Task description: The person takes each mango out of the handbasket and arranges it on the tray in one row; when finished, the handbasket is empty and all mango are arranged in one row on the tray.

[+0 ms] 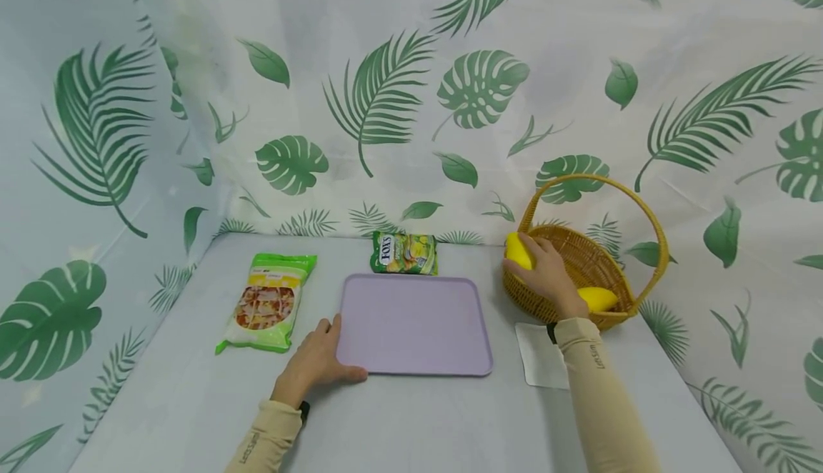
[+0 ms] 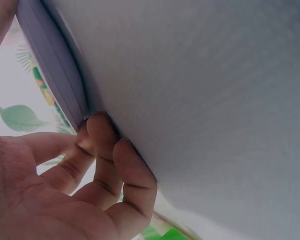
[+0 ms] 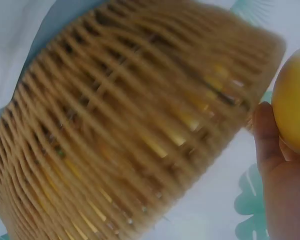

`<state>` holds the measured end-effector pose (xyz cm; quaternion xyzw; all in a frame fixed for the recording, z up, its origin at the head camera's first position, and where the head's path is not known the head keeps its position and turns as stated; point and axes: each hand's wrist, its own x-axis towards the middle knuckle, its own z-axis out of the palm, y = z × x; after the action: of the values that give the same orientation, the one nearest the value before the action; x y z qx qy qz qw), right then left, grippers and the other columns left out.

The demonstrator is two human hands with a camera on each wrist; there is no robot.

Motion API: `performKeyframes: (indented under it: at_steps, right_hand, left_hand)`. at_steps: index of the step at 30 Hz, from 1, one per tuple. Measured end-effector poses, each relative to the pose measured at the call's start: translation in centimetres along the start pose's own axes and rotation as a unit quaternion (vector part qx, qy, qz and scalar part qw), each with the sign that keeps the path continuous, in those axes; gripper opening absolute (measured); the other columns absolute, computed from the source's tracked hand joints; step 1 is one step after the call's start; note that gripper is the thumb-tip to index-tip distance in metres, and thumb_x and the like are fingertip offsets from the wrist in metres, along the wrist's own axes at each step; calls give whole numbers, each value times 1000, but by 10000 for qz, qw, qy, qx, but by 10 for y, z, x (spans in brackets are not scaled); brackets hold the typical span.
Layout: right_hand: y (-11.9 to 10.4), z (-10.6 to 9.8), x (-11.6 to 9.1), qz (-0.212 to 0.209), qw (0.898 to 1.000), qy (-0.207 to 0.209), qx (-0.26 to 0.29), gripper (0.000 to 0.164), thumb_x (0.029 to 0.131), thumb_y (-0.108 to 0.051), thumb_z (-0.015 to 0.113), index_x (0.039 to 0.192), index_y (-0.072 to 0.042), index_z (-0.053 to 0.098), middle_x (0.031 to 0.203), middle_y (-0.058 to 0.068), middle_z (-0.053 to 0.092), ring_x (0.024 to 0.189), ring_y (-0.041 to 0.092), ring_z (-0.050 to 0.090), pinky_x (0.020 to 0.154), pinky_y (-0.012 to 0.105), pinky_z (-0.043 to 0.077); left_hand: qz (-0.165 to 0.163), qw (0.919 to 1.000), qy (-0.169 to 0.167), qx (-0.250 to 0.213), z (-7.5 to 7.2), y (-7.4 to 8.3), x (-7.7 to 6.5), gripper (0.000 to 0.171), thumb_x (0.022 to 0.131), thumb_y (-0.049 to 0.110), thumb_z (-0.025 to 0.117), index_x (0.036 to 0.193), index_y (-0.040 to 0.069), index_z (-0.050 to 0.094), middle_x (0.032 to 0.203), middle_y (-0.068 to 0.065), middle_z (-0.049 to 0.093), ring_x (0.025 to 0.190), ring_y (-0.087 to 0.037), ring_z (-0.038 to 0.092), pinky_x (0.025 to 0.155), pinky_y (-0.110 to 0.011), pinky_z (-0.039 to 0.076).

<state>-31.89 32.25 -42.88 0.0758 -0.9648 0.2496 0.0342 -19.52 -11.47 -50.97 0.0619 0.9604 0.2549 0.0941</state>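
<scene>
My right hand (image 1: 546, 273) holds a smooth yellow fruit (image 1: 518, 251) at the left rim of a wicker basket (image 1: 530, 298). In the right wrist view, the fruit (image 3: 295, 100) is beside the woven basket wall, with a finger against its side. Another yellow fruit (image 1: 598, 299) lies inside the basket near its front. My left hand (image 1: 318, 359) grips the front left corner of a lilac tray (image 1: 414, 326), its thumb along the front edge. In the left wrist view, bent fingers (image 2: 102, 135) meet the tray's side wall (image 2: 60, 60) and the tabletop.
Behind the tray lies a green Fox's candy bag (image 1: 405, 253). A green and white food packet (image 1: 265, 305) rests to its left. Partly under my right forearm is a flat white piece (image 1: 540, 359). The basket's tall handle (image 1: 652, 223) arches over it, close to the leaf-patterned backdrop (image 1: 379, 101).
</scene>
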Motion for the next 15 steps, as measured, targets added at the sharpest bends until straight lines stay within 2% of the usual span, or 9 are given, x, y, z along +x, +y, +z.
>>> performKeyframes:
  at_steps: [8,15]
  right_hand:
    - [-17,11,-2,-170,9997,96,168,83,94,-49,64,159,-13,28,157,29,29,128,47,42,93,55,44]
    - [-33,22,-7,-150,9996,-9,257,91,91,-49,67,162,-15,20,161,27,22,138,49,33,105,64,38]
  left_hand:
    - [-27,10000,2,-36,-1,-1,1,126,65,59,88,155,-5,29,145,-30,45,123,-43,56,104,-56,48]
    - [-32,10000,-17,-87,-1,0,0,126,65,58,89,155,-6,28,147,-31,44,125,-45,55,105,-56,47]
